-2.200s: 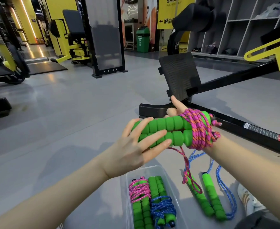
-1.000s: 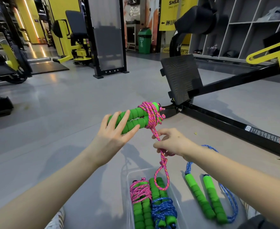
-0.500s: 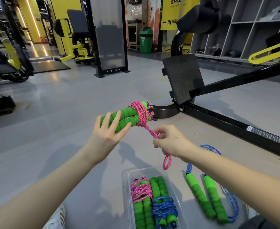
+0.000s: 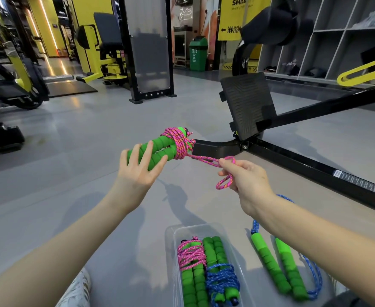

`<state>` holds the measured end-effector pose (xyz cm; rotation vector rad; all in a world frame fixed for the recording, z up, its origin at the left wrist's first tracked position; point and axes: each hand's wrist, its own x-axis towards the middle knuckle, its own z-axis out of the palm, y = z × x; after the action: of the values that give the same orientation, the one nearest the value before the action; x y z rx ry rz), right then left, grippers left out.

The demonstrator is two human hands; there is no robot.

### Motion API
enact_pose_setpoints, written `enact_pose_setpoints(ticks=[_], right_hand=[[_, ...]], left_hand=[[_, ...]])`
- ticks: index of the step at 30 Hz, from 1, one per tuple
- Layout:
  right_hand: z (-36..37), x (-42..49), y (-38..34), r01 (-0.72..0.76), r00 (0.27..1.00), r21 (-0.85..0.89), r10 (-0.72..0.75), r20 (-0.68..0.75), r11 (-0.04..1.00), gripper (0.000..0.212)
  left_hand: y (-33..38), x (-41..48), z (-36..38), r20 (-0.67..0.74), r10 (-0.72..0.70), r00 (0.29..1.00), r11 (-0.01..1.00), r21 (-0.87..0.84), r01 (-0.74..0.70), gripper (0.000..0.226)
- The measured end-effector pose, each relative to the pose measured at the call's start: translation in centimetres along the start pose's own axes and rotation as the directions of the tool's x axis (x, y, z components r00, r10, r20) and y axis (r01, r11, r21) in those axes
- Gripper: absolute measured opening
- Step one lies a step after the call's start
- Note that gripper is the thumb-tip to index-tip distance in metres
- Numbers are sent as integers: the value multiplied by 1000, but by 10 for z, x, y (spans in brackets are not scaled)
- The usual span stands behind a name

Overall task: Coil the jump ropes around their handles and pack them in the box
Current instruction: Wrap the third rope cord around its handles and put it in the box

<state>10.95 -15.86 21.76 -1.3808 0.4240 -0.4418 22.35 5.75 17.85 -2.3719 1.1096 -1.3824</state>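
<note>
Pink rope tail (image 4: 204,159) in right hand (image 4: 246,180), midair

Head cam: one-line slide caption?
Left hand holds paired green handles while right hand pinches the pink rope loose end; two coiled ropes lie in the clear box.

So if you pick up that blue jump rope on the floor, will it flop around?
Probably. Its blue cord lies in loose curves, so it would likely dangle. The green foam handles look stiff and light, and being round, they might roll.
</note>
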Motion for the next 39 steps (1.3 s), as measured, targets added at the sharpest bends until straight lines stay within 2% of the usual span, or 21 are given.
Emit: enact_pose_setpoints(ticks=[2, 5, 9, 12, 18, 23, 26, 31, 37, 39], right_hand=[[0, -1, -1, 54, 998, 52, -55, 11, 997, 17], [4, -7, -5, 111, 987, 102, -121, 102, 989, 27], [4, -12, -5, 24, 982, 181, -57, 179, 983, 30], [-3, -10, -2, -76, 971, 265, 11, 241, 961, 13], [-7, -7, 0, -92, 974, 219, 42, 221, 971, 28], [-3, -10, 6, -224, 957, 171, 183, 225, 960, 24], [-8, -8, 8, -316, 925, 90, 285, 253, 945, 9], [-13, -7, 12, -394, 908, -26, 393, 147, 919, 17], [-16, -8, 16, -314, 933, -1, 309, 182, 949, 24], [-18, -14, 13, -282, 932, -17, 279, 232, 959, 26]], left_hand=[[-1, 0, 1, -6, -1, 1000, 1000, -1, 1, 54], [-2, -1, 0, -29, -4, 1000, 1000, 6, 4, 56], [1, 4, -1, -61, 6, 998, 1000, -4, -7, 54], [0, 4, 0, -77, 7, 997, 1000, -9, -8, 53], [0, 8, -3, -86, 13, 996, 1000, -5, -14, 53], [-9, 4, 1, -74, -30, 997, 1000, 4, 31, 56], [-12, 3, 2, -78, -28, 997, 999, 20, 29, 55], [-13, 0, 7, -77, -19, 997, 999, 25, 21, 55], [-25, -9, 17, -35, -72, 997, 995, 73, 74, 56], [-30, -14, 19, -20, -86, 996, 992, 86, 87, 56]])
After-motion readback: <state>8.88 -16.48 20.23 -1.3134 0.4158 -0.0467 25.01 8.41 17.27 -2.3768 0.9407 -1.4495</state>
